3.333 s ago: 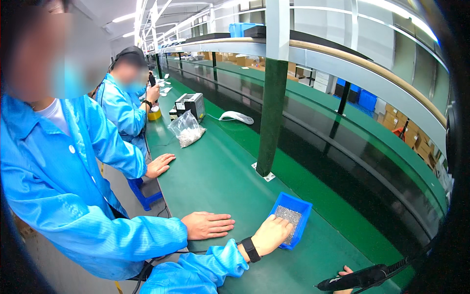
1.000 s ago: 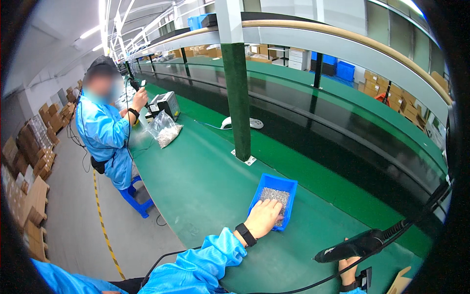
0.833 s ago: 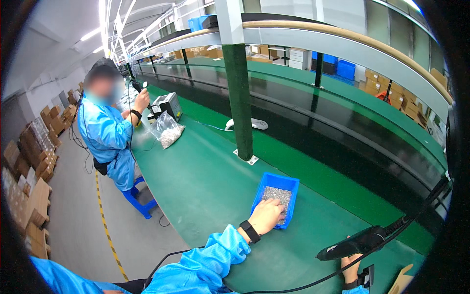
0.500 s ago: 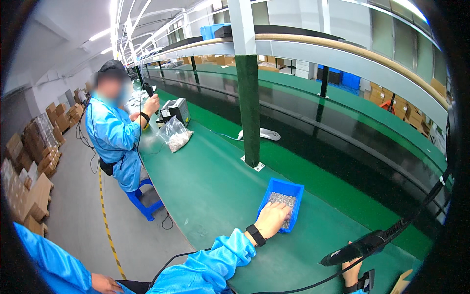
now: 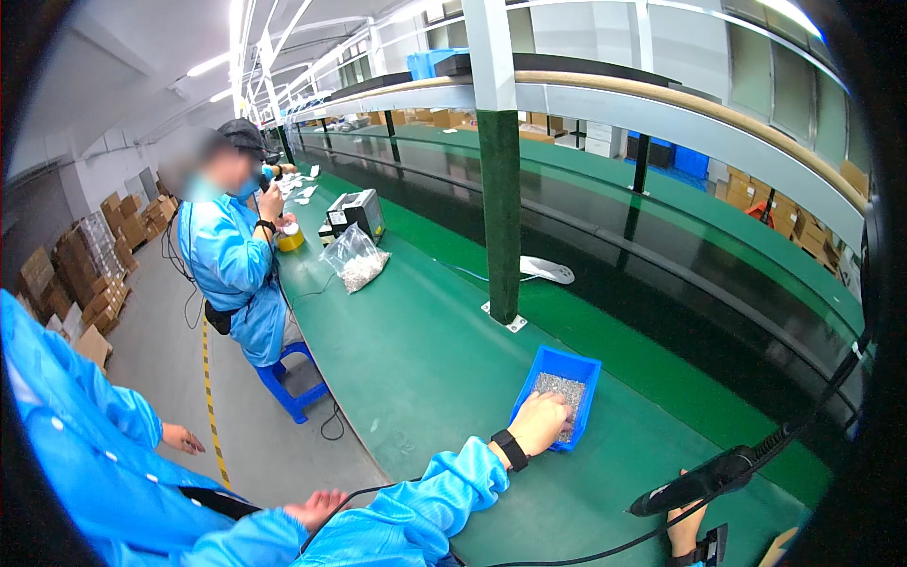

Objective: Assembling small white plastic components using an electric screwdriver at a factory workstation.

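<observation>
blue oblong bin (image 5: 585,404) holds grainy bits (image 5: 563,384) beneath the left hand (image 5: 539,423).

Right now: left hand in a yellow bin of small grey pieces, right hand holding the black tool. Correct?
Not quite: the bin is blue, as the head view shows. The left hand is in it among small grey pieces, and the right hand holds the black tool.

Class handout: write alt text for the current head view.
A left hand reaches into a blue bin of tiny grey pieces on a green bench; the right hand holds a black tool. Two people are nearby.
</observation>
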Motion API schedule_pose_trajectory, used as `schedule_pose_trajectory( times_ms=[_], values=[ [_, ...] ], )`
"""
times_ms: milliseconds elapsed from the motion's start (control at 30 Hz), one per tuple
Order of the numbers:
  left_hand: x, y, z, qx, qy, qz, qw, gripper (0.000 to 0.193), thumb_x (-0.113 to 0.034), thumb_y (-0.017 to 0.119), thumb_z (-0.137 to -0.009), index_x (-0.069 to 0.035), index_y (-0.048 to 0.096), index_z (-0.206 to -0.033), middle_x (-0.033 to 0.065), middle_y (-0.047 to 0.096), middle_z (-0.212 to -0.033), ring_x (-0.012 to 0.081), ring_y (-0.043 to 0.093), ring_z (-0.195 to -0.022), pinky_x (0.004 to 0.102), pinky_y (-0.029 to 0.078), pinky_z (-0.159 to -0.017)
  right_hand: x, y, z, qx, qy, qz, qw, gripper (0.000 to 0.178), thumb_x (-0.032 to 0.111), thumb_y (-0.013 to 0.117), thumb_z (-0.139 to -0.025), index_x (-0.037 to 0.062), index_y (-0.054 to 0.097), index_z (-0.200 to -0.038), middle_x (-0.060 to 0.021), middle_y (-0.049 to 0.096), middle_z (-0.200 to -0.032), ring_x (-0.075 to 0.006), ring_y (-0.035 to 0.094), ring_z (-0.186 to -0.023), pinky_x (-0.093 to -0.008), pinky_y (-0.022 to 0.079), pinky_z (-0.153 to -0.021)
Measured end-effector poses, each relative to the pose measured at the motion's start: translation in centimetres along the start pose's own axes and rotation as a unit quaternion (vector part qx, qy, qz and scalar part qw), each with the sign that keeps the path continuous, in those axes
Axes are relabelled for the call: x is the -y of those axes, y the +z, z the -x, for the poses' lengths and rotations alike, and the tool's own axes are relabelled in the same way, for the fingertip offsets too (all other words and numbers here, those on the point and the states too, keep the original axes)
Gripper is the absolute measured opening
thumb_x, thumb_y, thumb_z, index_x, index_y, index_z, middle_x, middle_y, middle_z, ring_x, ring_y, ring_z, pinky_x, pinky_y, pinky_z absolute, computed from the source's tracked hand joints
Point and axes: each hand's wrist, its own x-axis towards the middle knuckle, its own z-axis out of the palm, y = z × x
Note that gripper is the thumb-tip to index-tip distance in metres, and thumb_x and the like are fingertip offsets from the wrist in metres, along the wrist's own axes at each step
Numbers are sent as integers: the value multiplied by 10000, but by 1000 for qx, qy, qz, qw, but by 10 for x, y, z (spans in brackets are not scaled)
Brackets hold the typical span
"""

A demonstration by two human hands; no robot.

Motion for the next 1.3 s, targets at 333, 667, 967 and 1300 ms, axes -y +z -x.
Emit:
schedule_pose_trajectory(
  times_ms=[333, 667, 967, 1300],
  values=[
    [-7, -4, 0, -113, 15, 0, 993, 89, -154, 602, -730, -107, 545, -779, 43, 541, -755, 230, 533, -756, 354, 380, -656, 38, -2, -2, 5, -63, 169, 984, 248, 129, 623, -698, 13, 573, -912, -116, 555, -947, -269, 494, -917, -374, 361, -842],
    [-8, -9, 1, -107, 15, 17, 994, 66, -168, 609, -727, -124, 565, -748, 24, 556, -726, 211, 528, -730, 343, 362, -647, 45, -2, -2, 8, -88, 172, 981, 232, 175, 626, -707, 20, 598, -877, -112, 583, -884, -283, 503, -897, -386, 355, -846],
    [-6, -11, 1, -89, 14, 6, 996, 47, -128, 609, -699, -127, 589, -741, 15, 567, -723, 202, 526, -726, 333, 356, -638, 17, 0, 0, 14, 12, 45, 999, 316, 125, 621, -732, -20, 541, -1001, -116, 563, -991, -220, 525, -894, -346, 409, -834],
    [-8, -11, 2, -102, 14, 4, 995, 56, -109, 600, -701, -120, 582, -753, 17, 571, -727, 207, 533, -741, 341, 365, -644, 18, 2, 0, -24, -11, 19, 999, 320, 128, 620, -719, 0, 500, -987, -113, 535, -1043, -213, 520, -908, -345, 412, -833]
  ],
)
